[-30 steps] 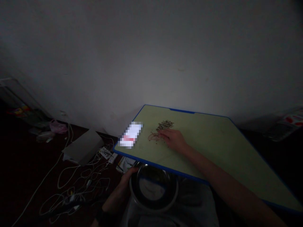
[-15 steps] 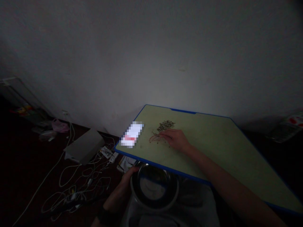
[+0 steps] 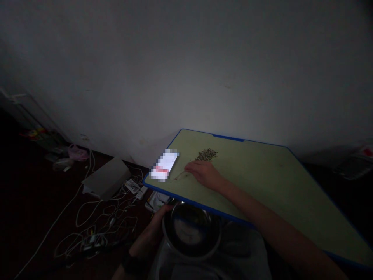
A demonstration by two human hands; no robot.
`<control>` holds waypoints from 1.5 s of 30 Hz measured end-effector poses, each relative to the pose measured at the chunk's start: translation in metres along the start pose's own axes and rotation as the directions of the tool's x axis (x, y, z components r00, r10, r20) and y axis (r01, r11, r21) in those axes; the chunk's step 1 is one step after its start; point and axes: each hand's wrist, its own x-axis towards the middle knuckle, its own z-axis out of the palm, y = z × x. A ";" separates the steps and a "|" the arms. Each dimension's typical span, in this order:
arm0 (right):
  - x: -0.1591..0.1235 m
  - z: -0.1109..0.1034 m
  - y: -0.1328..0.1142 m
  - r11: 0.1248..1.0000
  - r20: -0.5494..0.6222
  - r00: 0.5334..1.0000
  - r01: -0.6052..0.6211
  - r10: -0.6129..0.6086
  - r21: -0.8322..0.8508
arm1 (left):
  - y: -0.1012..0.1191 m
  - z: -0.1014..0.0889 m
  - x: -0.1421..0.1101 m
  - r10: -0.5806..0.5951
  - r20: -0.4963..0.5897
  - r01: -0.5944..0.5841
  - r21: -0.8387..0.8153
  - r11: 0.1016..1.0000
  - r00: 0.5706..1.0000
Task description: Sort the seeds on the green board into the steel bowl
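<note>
My right hand (image 3: 202, 172) rests low over the pale green board (image 3: 262, 179), fingers pinched together. From its fingertips a thin string (image 3: 179, 177) runs down to the left, with small specks close to it. Just beyond the fingers lies a loose pile of small dark bits (image 3: 208, 154), like beads or seeds; I cannot tell which. Below the board's near edge, my left hand (image 3: 155, 223) is closed on the left rim of a shiny metal bowl (image 3: 190, 256). The bowl sits in my lap, and its inside is too dark to make out.
A lit phone (image 3: 164, 167) with a blurred screen lies at the board's left end. On the floor to the left are a grey box (image 3: 106, 179), tangled white cables (image 3: 96, 233) and a pink plastic bag (image 3: 78, 153). A wall (image 3: 189, 70) stands behind the board.
My right hand has moved left, nearer the phone, and the string now trails straighter from the fingertips. The view has shifted slightly. My left hand stays on the bowl.
</note>
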 end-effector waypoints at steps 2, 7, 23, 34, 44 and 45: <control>0.006 0.002 -0.003 1.000 0.037 0.999 0.017 -0.016 -0.023 | -0.008 -0.008 0.004 0.052 0.031 -0.054 0.043 0.998 0.998; 0.012 0.002 -0.006 0.997 0.139 0.989 0.064 -0.058 -0.038 | -0.021 -0.022 0.012 0.123 0.071 -0.127 0.062 0.990 0.990; -0.019 -0.022 0.019 1.000 0.238 0.971 -0.013 0.010 0.010 | -0.029 -0.029 0.015 0.157 0.187 -0.176 0.091 0.980 0.970; -0.034 -0.041 0.026 0.990 0.110 0.985 -0.130 0.135 -0.051 | -0.032 -0.030 0.028 0.107 0.137 -0.115 0.047 0.992 0.985; -0.069 -0.078 0.069 0.768 0.117 0.795 -0.606 0.595 0.207 | -0.030 -0.034 0.028 0.036 0.163 -0.040 0.027 0.999 0.986; -0.072 -0.079 0.069 0.735 0.144 0.773 -0.632 0.618 0.245 | -0.029 -0.033 0.027 0.023 0.148 -0.025 0.015 1.000 0.989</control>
